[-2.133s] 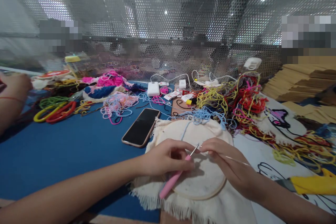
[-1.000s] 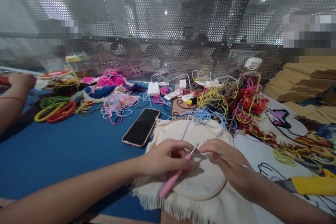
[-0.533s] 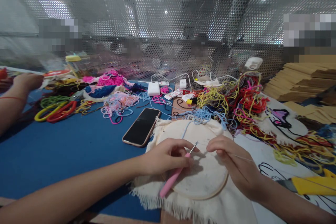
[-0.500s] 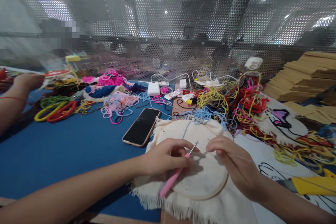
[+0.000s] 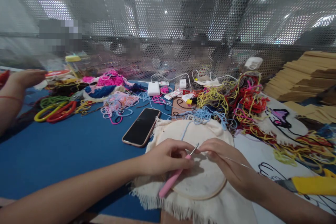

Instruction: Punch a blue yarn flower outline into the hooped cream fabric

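My left hand [image 5: 174, 155] is closed on a punch needle with a pink handle [image 5: 172, 182], its metal tip [image 5: 194, 149] pointing up and away. Close to that tip, my right hand [image 5: 223, 161] pinches a thin, pale wire or thread [image 5: 237, 162] that trails back over its wrist. The fingertips of both hands nearly meet, so the wire's front end is hard to see. Under them lies cream cloth stretched in a round embroidery hoop [image 5: 210, 196], with a fringed edge. A light blue yarn strand [image 5: 186, 130] runs from the yarn pile onto the cloth.
A phone [image 5: 141, 127] lies left of the hoop. Scissors with yellow and red handles [image 5: 61, 111] and tangled yarn [image 5: 120, 103] sit farther left, near another person's arm [image 5: 13, 94]. More yarn [image 5: 252, 98], a yellow-handled tool [image 5: 315, 185] and stacked brown paper [image 5: 304, 77] are at right.
My right hand has moved left, bringing its fingertips up to the punch needle's tip. My left hand and the hoop stay almost still. The other person's hand has shifted slightly.
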The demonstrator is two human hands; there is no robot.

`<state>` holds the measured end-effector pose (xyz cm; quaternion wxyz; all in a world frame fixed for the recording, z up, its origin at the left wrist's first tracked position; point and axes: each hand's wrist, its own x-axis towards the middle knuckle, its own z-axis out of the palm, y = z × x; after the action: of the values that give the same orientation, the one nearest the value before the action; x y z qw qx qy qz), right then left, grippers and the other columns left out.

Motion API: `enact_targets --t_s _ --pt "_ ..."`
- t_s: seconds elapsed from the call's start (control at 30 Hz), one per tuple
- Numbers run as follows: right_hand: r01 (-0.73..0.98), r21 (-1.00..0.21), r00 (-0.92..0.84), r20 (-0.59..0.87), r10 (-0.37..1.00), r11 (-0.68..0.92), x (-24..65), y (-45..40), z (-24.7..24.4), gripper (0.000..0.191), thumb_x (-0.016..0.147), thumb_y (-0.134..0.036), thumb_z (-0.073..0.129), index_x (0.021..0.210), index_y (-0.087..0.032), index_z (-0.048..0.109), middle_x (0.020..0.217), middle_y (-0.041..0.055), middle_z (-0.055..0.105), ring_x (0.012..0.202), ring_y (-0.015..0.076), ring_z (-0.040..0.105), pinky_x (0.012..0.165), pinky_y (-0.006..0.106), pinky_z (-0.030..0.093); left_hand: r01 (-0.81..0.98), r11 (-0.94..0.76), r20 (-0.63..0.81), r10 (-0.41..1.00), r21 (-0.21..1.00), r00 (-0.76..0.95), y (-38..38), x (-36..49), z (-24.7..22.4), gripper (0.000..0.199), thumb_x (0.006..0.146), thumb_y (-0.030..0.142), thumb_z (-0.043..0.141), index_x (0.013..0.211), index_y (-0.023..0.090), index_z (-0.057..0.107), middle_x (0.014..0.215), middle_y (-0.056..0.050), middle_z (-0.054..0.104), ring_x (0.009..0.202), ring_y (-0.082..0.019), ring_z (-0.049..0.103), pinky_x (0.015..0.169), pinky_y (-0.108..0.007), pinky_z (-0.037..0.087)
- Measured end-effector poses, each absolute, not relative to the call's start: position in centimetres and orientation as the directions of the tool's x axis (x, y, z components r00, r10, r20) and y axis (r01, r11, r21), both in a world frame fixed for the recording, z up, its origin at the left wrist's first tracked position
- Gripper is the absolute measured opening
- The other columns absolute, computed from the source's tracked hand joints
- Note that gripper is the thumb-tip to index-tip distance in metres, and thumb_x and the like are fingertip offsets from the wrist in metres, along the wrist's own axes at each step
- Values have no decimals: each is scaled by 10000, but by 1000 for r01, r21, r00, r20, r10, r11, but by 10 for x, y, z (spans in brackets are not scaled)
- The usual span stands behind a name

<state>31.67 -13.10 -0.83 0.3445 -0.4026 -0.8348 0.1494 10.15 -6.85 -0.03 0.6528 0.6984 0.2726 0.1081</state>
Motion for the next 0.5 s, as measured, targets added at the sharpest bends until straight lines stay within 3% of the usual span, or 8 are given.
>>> enact_targets --t_s 0.2,0.5 --pt "519 -514 -346 604 718 683 320 -132 -12 195 917 -125 370 1010 -204 522 923 41 585 923 156 546 832 275 418 252 35 -231 535 967 813 -67 99 -2 343 806 333 574 1092 147 604 694 -6 596 541 -77 435 511 -195 340" --pt "511 -538 -386 553 738 670 319 -133 -11 209 923 -117 361 1025 -220 511 948 33 578 935 147 535 840 266 401 253 33 -231 534 967 813 -67 99 -1 338 805 318 577 1097 151 604 718 -15 615 560 -83 464 521 -196 348"
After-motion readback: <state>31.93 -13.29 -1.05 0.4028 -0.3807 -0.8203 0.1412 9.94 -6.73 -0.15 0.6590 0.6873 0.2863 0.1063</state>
